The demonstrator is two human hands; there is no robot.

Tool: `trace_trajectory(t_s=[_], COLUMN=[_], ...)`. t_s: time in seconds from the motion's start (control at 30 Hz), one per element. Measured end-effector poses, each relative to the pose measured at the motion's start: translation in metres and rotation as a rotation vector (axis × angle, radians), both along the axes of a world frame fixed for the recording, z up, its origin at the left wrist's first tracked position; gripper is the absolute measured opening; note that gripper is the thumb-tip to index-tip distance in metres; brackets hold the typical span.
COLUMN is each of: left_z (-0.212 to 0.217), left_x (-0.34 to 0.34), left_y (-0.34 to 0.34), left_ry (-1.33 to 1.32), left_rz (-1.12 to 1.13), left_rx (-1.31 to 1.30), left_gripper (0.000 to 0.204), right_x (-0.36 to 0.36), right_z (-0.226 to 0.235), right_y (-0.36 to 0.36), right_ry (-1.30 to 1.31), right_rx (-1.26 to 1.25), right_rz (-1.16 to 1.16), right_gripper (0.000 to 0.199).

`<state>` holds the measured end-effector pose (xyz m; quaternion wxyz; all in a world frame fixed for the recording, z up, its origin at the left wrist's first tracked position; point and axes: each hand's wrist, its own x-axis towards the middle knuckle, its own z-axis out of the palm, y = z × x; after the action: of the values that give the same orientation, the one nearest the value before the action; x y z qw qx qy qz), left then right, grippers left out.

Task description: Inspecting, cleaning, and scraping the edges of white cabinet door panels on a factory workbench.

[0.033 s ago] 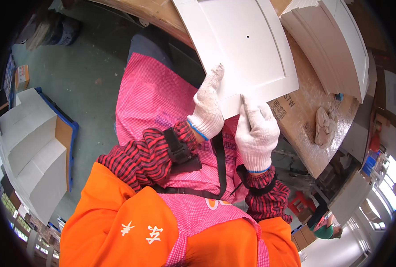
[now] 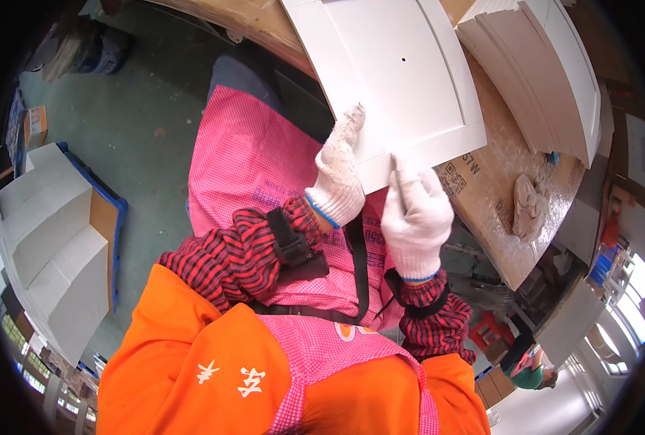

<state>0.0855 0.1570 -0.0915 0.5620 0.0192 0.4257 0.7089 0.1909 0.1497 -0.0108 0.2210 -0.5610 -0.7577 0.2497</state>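
Note:
A white framed panel (image 2: 398, 80), like a cabinet door with a recessed centre and a small dark hole, lies over the table edge. My left hand (image 2: 337, 174), in a white knit glove, grips its near left corner, thumb on top and the other fingers hidden beneath. My right hand (image 2: 420, 217), gloved the same way, is closed around a thin grey strip-like tool (image 2: 399, 190). The tool's tip is at the panel's near edge; whether it touches cannot be made out.
The wrapped cardboard-brown table (image 2: 507, 246) carries a stack of white panels (image 2: 532, 80) and a crumpled glove-like cloth (image 2: 529, 206). More white panels (image 2: 54, 246) stand on a blue-edged pallet at left. A red stool (image 2: 490, 330) and another person (image 2: 529, 373) are at lower right.
My right hand has shifted very slightly left along the panel's near edge with the grey tool. My left hand and the panel have stayed in place.

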Motion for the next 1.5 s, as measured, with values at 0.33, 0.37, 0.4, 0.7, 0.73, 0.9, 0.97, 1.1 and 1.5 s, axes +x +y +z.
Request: trace_trajectory(t_s=[0.33, 0.37, 0.4, 0.7, 0.73, 0.9, 0.97, 1.1, 1.5], left_z=[0.009, 0.015, 0.017, 0.007, 0.007, 0.018, 0.020, 0.011, 0.005], left_x=[-0.021, -0.023, -0.022, -0.022, -0.023, -0.024, -0.022, -0.019, -0.017], left_y=[0.012, 0.014, 0.015, 0.011, 0.010, 0.015, 0.016, 0.013, 0.012], left_ry=[-0.457, -0.497, -0.497, -0.317, -0.313, -0.470, -0.475, -0.372, -0.182], left_rz=[-0.126, -0.155, -0.156, -0.172, -0.178, -0.151, -0.099, -0.121, -0.139], left_rx=[-0.111, -0.156, -0.157, -0.027, -0.022, -0.164, -0.143, -0.123, -0.153], left_gripper=[0.044, 0.045, 0.045, 0.041, 0.041, 0.040, 0.037, 0.044, 0.041], right_x=[0.025, 0.042, 0.052, -0.007, -0.009, 0.059, 0.066, 0.009, 0.010], right_z=[-0.016, -0.021, -0.018, -0.011, -0.012, -0.026, -0.028, -0.024, -0.027], right_y=[0.007, 0.023, 0.036, -0.020, -0.022, 0.039, 0.044, -0.007, -0.015], right_ry=[0.089, 0.055, -0.015, 0.114, 0.135, -0.016, -0.077, 0.025, 0.127], right_rx=[0.139, 0.145, 0.095, 0.132, 0.092, 0.220, 0.249, 0.296, 0.220], right_rz=[0.157, 0.056, -0.090, 0.175, 0.161, -0.162, -0.196, 0.088, 0.054], right_gripper=[0.050, 0.045, 0.037, 0.041, 0.042, 0.026, 0.026, 0.049, 0.042])
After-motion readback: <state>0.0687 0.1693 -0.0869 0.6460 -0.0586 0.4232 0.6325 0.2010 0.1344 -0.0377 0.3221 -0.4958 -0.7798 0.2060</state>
